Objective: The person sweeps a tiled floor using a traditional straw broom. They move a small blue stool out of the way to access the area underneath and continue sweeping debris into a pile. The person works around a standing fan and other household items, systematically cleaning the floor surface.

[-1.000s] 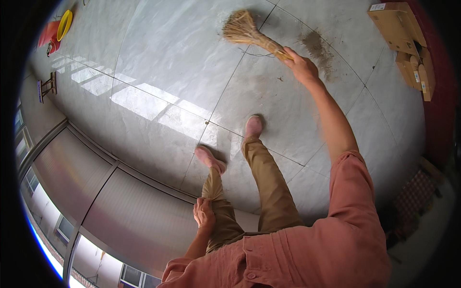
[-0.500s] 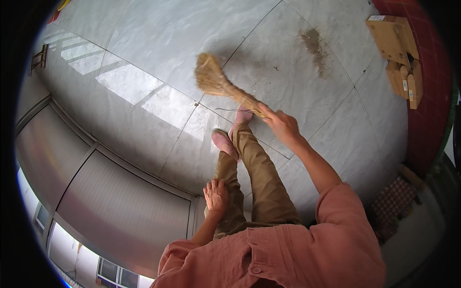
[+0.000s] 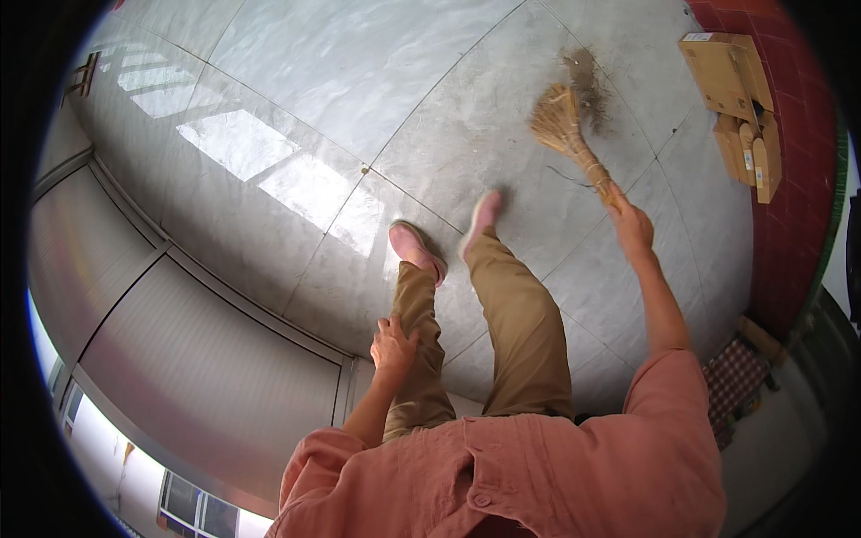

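Observation:
My right hand (image 3: 633, 224) is closed around the handle of a short straw broom (image 3: 565, 125), held out ahead and to the right. The broom's fanned bristles are at or just above the floor, beside a pile of brown dirt and debris (image 3: 587, 90). Whether the bristles touch the floor I cannot tell. A thin cord hangs off the broom near its handle. My left hand (image 3: 393, 348) rests on my left leg near the knee, fingers spread and holding nothing.
Grey tiled floor (image 3: 359, 90) with sunlit patches spreads ahead. Cardboard boxes (image 3: 731, 81) stand at the right by a dark red tiled strip (image 3: 798, 117). A metal-framed panel (image 3: 215, 377) runs along the left. Checked cloth (image 3: 735, 381) lies at the lower right.
My right hand has swung the broom rightward, bringing its bristles near the dirt pile. My right foot has stepped to the right. The left hand stays on my leg.

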`<state>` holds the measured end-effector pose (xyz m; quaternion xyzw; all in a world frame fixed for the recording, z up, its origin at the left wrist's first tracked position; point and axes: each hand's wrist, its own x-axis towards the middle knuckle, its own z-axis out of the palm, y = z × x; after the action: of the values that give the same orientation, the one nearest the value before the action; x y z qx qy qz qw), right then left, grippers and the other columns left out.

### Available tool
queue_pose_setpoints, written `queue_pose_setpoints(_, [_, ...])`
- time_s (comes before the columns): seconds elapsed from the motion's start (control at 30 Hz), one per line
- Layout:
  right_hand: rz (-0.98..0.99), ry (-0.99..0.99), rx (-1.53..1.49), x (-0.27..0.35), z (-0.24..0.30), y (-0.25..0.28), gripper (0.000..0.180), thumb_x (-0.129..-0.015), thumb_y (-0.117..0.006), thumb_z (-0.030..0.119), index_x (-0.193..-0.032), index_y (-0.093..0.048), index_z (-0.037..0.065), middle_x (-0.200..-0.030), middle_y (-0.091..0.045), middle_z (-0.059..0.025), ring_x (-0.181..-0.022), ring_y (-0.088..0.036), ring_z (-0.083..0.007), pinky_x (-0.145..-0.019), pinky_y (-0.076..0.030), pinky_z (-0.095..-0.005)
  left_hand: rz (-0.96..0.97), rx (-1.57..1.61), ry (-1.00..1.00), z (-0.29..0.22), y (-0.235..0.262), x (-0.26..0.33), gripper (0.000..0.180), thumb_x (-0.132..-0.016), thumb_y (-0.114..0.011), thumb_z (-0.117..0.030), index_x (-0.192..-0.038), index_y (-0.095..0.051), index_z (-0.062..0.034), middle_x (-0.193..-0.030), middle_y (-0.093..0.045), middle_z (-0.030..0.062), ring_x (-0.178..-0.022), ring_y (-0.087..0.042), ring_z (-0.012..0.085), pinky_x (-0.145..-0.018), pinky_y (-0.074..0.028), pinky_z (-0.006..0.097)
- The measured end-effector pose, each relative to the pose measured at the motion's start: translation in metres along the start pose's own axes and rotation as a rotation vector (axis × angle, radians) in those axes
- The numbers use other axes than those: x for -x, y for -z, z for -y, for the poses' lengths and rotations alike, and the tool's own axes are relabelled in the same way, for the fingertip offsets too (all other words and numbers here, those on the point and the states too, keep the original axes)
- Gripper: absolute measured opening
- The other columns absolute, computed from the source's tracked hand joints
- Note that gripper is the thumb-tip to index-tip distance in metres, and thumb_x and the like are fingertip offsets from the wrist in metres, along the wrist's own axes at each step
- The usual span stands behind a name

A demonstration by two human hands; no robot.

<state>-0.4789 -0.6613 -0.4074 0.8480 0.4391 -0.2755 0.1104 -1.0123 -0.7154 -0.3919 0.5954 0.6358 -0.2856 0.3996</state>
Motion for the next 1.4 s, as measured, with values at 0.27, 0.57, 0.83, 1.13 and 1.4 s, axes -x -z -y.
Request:
queue_pose_setpoints(0.27, [0.330, 0.621, -0.017, 0.025, 0.150, -0.110, 0.048, -0.096, -0.060, 0.044, -0.141, -0.056, 0.028, -0.094, -0.066, -0.0253, -0.086, -0.067, -0.0398, -0.077, -0.055, -0.0450, -0.075, -0.036, 0.029, -0.043, -0.036, 0.012, 0.051, -0.088, -0.071, -0.039, -0.127, -0.054, -0.0094, -0.117, -0.055, 0.0195, -0.101, -0.063, 0.0430, -0.081, -0.054, 0.054])
queue_pose_setpoints(0.57, [0.087, 0.238, 0.129, -0.055, -0.130, -0.028, 0.051, -0.096, -0.063, 0.019, -0.142, -0.054, 0.040, -0.089, -0.066, -0.0171, -0.085, -0.067, -0.0331, -0.076, -0.052, -0.0441, -0.142, -0.082, 0.132, -0.084, -0.092, 0.040, 0.047, -0.088, -0.071, -0.036, -0.124, -0.056, -0.0100, -0.121, -0.054, 0.0197, -0.105, -0.061, 0.0421, -0.084, -0.054, 0.054])
queue_pose_setpoints(0.83, [0.205, 0.533, 0.174, 0.081, -0.131, -0.038, 0.052, -0.095, -0.056, 0.014, -0.143, -0.052, 0.031, -0.082, -0.060, -0.0169, -0.066, -0.065, -0.0360, -0.057, -0.053, -0.0462, -0.101, -0.177, 0.139, -0.107, -0.095, 0.042, 0.043, -0.089, -0.070, -0.036, -0.121, -0.056, -0.0106, -0.122, -0.053, 0.0191, -0.105, -0.061, 0.0423, -0.084, -0.054, 0.053])
queue_pose_setpoints(1.13, [0.157, 0.713, 0.312, 0.000, -0.149, -0.121, 0.038, -0.093, -0.053, 0.018, -0.127, -0.059, 0.034, -0.082, -0.062, -0.0152, -0.070, -0.068, -0.0335, -0.059, -0.054, -0.0415, -0.106, -0.216, 0.156, -0.117, -0.107, 0.047, 0.041, -0.091, -0.067, -0.036, -0.121, -0.057, -0.0089, -0.122, -0.052, 0.0195, -0.106, -0.060, 0.0416, -0.085, -0.052, 0.054])
queue_pose_setpoints(1.4, [-0.062, 0.302, 0.367, -0.032, -0.228, 0.047, 0.035, -0.101, -0.055, 0.027, -0.136, -0.058, 0.026, -0.082, -0.062, -0.0175, -0.068, -0.066, -0.0326, -0.062, -0.053, -0.0429, -0.110, -0.170, 0.172, -0.119, -0.110, 0.051, 0.040, -0.090, -0.068, -0.036, -0.117, -0.056, -0.0084, -0.122, -0.051, 0.0204, -0.107, -0.059, 0.0418, -0.085, -0.053, 0.054])
